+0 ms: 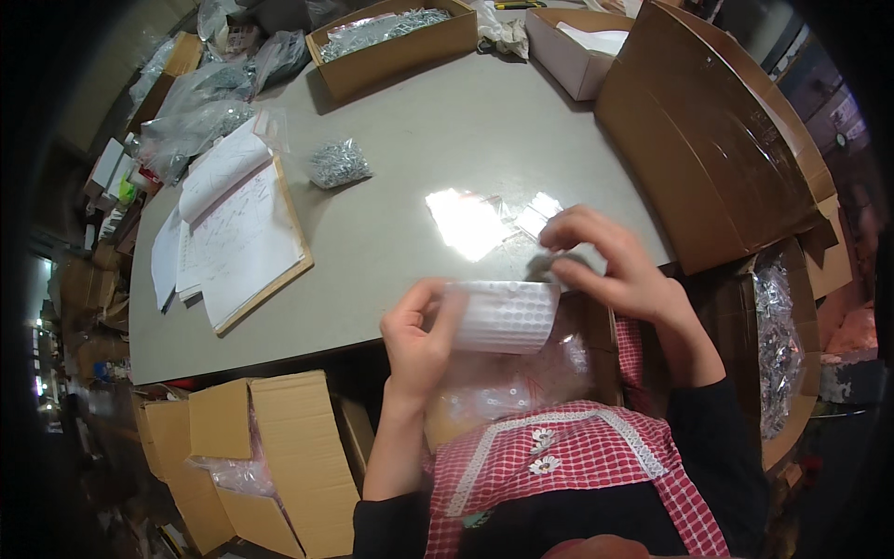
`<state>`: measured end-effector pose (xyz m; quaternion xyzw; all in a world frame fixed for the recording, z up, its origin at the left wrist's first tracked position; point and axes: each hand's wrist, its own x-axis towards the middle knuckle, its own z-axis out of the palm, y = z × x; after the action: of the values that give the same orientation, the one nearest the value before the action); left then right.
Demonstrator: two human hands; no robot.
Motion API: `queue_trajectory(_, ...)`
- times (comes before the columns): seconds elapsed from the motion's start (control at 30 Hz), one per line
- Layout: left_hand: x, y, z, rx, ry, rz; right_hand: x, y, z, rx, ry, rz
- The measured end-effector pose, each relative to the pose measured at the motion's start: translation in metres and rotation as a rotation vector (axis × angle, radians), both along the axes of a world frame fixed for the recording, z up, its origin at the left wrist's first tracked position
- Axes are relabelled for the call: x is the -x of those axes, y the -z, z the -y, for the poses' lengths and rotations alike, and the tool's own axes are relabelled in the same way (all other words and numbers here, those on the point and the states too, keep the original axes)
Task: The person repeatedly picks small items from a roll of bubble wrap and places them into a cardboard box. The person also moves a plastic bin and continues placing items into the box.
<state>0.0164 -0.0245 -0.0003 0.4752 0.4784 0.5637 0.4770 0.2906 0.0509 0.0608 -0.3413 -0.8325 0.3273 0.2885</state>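
Note:
My left hand (426, 332) grips the left end of a roll or sheet of round whitish stickers (506, 316), held over the table's front edge. Just above and right of it is my right hand (607, 262), thumb and fingers apart; whether something small sits at its fingertips cannot be told. Beyond the fingertips, a small clear plastic bag (538, 213) lies on the grey table (391, 230), beside a bright glare. Under the stickers, plastic bags with small round parts (489, 398) rest in a box near the checked apron.
A clipboard with papers (244, 237) and a bag of metal screws (340, 163) lie to the left. Cardboard boxes stand at the back (398, 56) and right (705, 140). Below the table edge are an open carton (300, 447) and a box of bagged parts (779, 349).

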Motion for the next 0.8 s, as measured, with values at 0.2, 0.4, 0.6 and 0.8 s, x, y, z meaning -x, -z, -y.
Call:
queue_trajectory(0.2, -0.016, -0.005, 0.003, -0.038, -0.044, -0.202, 0.044, 0.001, 0.009, -0.132, -0.083, 0.155)
queue_trajectory(0.4, -0.017, -0.008, 0.002, -0.039, -0.051, -0.255, 0.055, 0.008, 0.013, -0.416, -0.046, 0.188)
queue_trajectory(0.6, -0.016, -0.008, -0.003, 0.087, -0.093, -0.198, 0.049, 0.016, 0.018, -0.636, -0.063, 0.187)
queue_trajectory(0.8, -0.005, -0.004, -0.013, 0.127, -0.062, -0.141, 0.014, 0.002, -0.041, -0.091, 0.189, 0.216)
